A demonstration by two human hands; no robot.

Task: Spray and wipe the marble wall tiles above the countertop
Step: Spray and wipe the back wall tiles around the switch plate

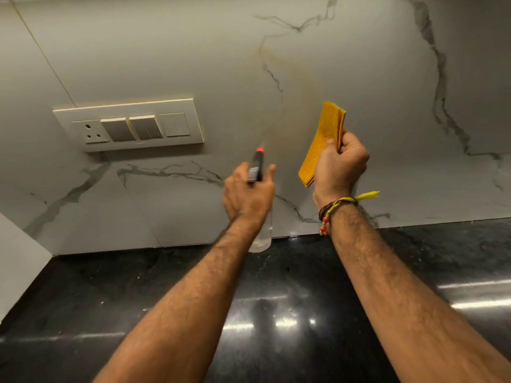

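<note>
Marble wall tiles (359, 78) face the spray bottle (257, 167) gripped by left hand (247, 194) fingers; right hand (338, 164) fingers pinch a folded yellow cloth (323, 139).

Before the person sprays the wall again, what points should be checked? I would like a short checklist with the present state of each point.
1. Left hand grips the spray bottle: ok.
2. Nozzle aims at the marble wall, not at the switch panel: ok, it points to the right of the panel.
3. Right hand holds the folded yellow cloth ready: ok.
4. Cloth is clear of the spray path: ok, it is held to the right of the nozzle.
5. Liquid left in the bottle: cannot tell.
</note>
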